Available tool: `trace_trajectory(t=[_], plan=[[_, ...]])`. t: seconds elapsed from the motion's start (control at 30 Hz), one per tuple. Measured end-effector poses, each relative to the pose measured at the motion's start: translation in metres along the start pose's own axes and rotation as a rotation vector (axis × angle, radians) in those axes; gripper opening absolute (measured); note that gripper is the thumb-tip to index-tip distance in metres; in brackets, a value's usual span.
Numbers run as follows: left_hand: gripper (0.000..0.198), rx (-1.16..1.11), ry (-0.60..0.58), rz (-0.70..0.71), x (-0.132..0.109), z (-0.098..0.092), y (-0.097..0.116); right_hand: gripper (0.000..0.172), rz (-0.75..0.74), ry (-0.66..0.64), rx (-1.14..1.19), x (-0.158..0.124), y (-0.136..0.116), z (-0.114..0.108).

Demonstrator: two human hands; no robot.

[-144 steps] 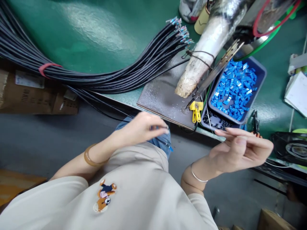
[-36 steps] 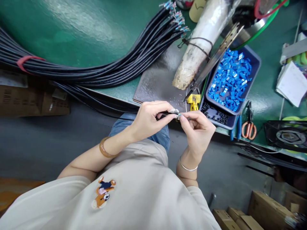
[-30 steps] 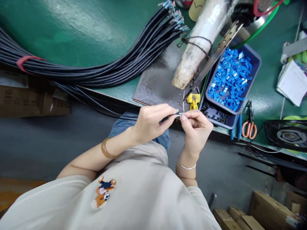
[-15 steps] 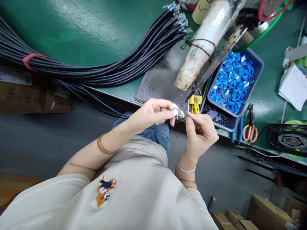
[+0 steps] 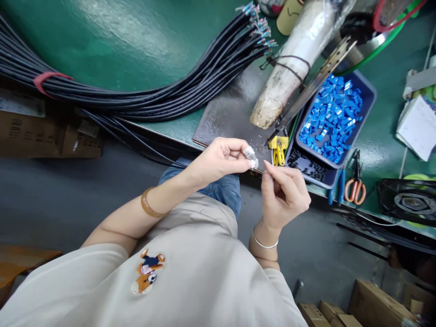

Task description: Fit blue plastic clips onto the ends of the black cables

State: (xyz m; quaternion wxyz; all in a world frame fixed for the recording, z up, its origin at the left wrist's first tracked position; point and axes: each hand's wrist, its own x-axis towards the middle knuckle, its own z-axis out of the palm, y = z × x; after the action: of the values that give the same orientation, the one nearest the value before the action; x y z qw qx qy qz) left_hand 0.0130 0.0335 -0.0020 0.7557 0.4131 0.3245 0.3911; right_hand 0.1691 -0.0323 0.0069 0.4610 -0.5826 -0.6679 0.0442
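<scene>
My left hand (image 5: 218, 160) is curled closed just in front of the bench edge, pinching the end of a black cable at its fingertips; the cable itself is mostly hidden by the fingers. My right hand (image 5: 284, 196) is beside it, fingers bent and pinched toward the same spot, and whatever it holds is too small to name. Both hands meet over my lap, near a dark metal plate (image 5: 229, 116). A thick bundle of black cables (image 5: 163, 97) with stripped blue-tipped ends lies across the green bench (image 5: 129, 41).
A blue tray (image 5: 369, 93) of small blue parts sits at the right, with a yellow clip (image 5: 278, 150) before it. A wrapped machine arm (image 5: 293, 68) slants over the plate. Orange-handled scissors (image 5: 352, 186) lie further right. Cardboard boxes (image 5: 44, 136) sit under the bench.
My hands came together from apart, then rose slightly toward the bench edge. In the last half second the left fingers curled tighter and the right hand drew a little away.
</scene>
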Motion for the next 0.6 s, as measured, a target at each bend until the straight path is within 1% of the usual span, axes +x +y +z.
trace_trajectory(t=[0.13, 0.2, 0.3, 0.43, 0.6], plan=[[0.009, 0.021, 0.015, 0.016, -0.0003, 0.0007, -0.0023, 0.013, 0.188, 0.075, 0.163, 0.0015, 0.0000, 0.0018], [0.009, 0.025, 0.015, 0.030, -0.0007, 0.0010, -0.0030, 0.009, 0.246, 0.080, 0.254, 0.0031, -0.0006, 0.0030], [0.008, 0.033, 0.014, 0.023, -0.0016, 0.0019, -0.0025, 0.010, 0.269, 0.043, 0.278, 0.0049, -0.0016, 0.0048], [0.009, 0.051, 0.012, -0.012, -0.0025, 0.0026, 0.0002, 0.011, 0.256, 0.000, 0.194, 0.0039, -0.0025, 0.0057], [0.012, 0.027, -0.003, -0.016, -0.0024, 0.0015, 0.0023, 0.011, 0.225, -0.032, 0.140, 0.0017, -0.0028, 0.0056]])
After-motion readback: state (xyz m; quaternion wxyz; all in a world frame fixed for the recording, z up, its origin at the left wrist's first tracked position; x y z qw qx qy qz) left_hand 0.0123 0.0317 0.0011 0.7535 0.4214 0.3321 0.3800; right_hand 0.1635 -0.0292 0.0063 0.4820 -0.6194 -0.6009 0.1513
